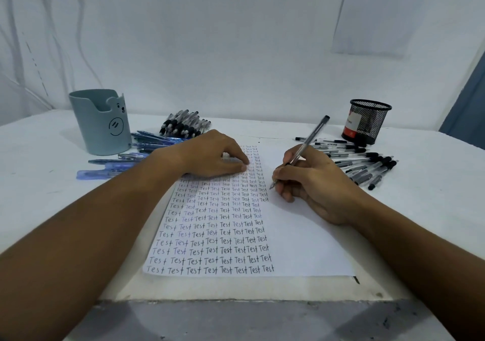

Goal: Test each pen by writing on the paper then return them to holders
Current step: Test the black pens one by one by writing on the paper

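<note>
Here the right hand (312, 183) pinches a clear pen (301, 149), tip on the paper (301, 235) beside columns of "Test". The left hand (212, 154) presses the sheet, fingers relaxed. Loose pens flank it on the tabletop (39, 209) near a blue holder (101, 123) and a mesh holder (367, 121).

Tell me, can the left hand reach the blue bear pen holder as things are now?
Probably yes. The left hand rests open on the paper, and only flat blue pens lie between it and the bear holder.
</note>
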